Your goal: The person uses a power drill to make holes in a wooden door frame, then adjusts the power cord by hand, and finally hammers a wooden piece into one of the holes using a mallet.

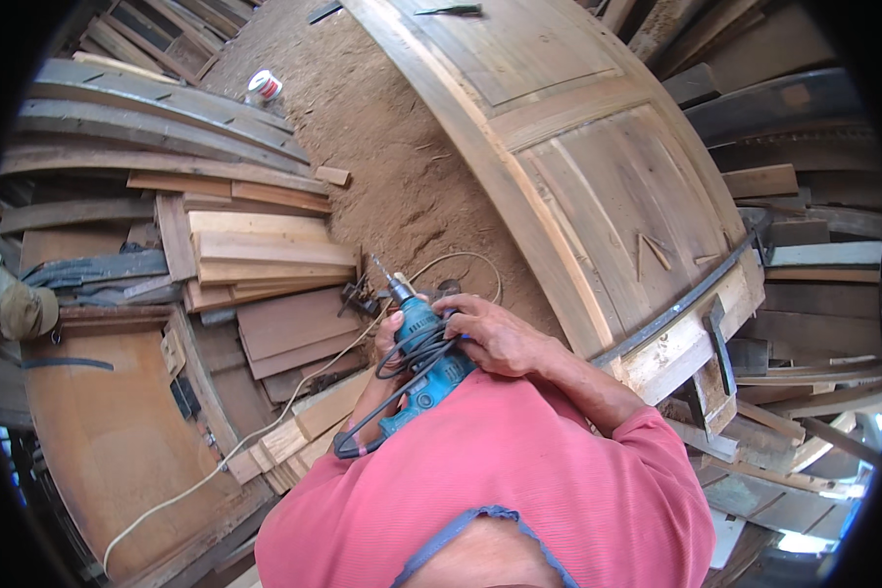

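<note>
A blue power drill point(419, 316) lies against my chest, its bit pointing up and away from me. Its dark power cord point(399, 400) is wound in several loops around the drill body. My left hand point(388, 338) is closed around the drill's left side, with most of its fingers hidden behind the tool. From the right, my right hand point(500, 336) reaches over with its fingers bent and pressed to the cord at the drill's upper side. Just beyond the drill, a small dark round thing point(448, 287) shows near the fingertips.
A wooden panel door point(549, 122) lies on a support to the right, with small wood strips and a dark tool on it. Stacked planks point(274, 250) stand left, beside a pale cable point(294, 392). Sawdust covers the floor point(382, 147), where a white-and-red can point(265, 85) stands.
</note>
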A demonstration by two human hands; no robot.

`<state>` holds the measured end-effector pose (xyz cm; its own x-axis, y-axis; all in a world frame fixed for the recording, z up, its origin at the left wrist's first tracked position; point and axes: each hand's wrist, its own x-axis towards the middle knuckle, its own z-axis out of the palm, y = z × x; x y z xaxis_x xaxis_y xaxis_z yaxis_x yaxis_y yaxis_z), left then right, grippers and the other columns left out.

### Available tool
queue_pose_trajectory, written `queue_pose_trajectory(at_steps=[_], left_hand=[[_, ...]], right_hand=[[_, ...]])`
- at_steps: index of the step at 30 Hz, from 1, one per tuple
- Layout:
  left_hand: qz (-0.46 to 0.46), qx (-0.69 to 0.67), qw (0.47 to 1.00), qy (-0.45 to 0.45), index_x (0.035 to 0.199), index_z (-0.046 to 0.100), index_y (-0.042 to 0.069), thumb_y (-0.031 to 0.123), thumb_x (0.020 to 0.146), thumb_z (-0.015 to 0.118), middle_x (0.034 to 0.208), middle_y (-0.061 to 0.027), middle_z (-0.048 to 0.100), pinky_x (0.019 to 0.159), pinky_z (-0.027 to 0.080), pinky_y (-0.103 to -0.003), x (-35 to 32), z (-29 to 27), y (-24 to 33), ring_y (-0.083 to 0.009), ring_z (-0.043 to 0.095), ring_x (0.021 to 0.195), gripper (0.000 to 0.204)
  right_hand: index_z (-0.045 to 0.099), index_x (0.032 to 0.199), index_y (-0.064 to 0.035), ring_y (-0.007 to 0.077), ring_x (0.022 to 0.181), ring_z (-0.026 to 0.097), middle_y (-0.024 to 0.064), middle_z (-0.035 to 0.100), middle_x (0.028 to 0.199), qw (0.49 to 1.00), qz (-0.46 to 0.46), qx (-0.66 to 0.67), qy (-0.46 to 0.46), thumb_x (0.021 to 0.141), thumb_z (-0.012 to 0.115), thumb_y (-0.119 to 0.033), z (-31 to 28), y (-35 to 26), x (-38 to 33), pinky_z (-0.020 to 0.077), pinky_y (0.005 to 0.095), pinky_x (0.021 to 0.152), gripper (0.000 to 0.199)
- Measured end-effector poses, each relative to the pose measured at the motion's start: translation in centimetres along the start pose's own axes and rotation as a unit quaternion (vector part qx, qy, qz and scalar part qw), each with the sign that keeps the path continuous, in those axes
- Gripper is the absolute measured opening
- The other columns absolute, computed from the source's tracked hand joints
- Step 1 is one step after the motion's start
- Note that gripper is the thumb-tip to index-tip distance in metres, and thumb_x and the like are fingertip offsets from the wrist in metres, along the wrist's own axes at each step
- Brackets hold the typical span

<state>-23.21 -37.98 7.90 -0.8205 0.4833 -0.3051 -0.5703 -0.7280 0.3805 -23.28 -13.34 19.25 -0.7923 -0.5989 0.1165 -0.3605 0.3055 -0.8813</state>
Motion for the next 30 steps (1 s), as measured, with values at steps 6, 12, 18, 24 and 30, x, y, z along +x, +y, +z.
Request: queue_pose_trajectory(at_steps=[6,12,18,24,30], left_hand=[[-0.042,0.054,0.998,0.016,0.136,0.047,0.004,0.039,0.088,0.065,0.122,-0.0184,0.063,0.101,0.055,-0.048,0.2,1.9,0.9,-0.0327,0.067,0.11,0.062],[-0.084,0.074,0.992,0.06,0.131,0.05,0.005,0.044,0.087,0.066,0.118,-0.016,0.065,0.099,0.054,-0.045,0.9,2.3,0.5,-0.0294,0.067,0.104,0.06],[-0.105,0.073,0.99,0.06,0.129,0.051,0.005,0.039,0.088,0.067,0.119,-0.0194,0.065,0.101,0.053,-0.047,1.5,1.5,0.4,-0.0322,0.067,0.107,0.056],[-0.088,0.128,0.986,0.061,0.131,0.051,0.002,0.05,0.087,0.063,0.127,-0.0247,0.064,0.103,0.052,-0.05,1.1,3.0,0.4,-0.0367,0.065,0.114,0.066],[-0.088,0.177,0.976,0.094,0.13,0.054,-0.005,0.057,0.084,0.063,0.12,-0.022,0.067,0.1,0.055,-0.049,0.8,4.4,-0.1,-0.0355,0.069,0.107,0.078]], right_hand=[[0.056,0.096,0.0009,0.0433,0.122,0.055,0.0251,0.054,0.133,0.993,-0.093,-0.019,0.074,0.078,0.061,0.003,0.6,0.4,0.1,0.0471,0.0478,0.104,0.018],[0.047,0.109,0.0026,0.0439,0.114,0.058,0.0268,0.052,0.133,0.988,-0.04,-0.083,0.122,0.078,0.061,0.002,3.0,1.3,-0.2,0.0536,0.0494,0.091,0.034],[0.047,0.12,0.0025,0.0434,0.111,0.061,0.0263,0.047,0.135,0.984,0.061,-0.045,0.163,0.082,0.057,0.001,3.0,1.3,-1.4,0.0539,0.0479,0.093,0.039],[0.062,0.119,-0.0002,0.047,0.12,0.056,0.0255,0.046,0.141,0.968,0.106,-0.132,0.183,0.087,0.057,-0.007,3.4,1.6,-2.0,0.0519,0.05,0.097,0.034],[0.067,0.117,-0.0027,0.0442,0.118,0.06,0.025,0.057,0.13,0.959,0.229,-0.092,0.14,0.083,0.058,-0.006,2.6,0.9,-3.1,0.0521,0.0503,0.095,0.035]])
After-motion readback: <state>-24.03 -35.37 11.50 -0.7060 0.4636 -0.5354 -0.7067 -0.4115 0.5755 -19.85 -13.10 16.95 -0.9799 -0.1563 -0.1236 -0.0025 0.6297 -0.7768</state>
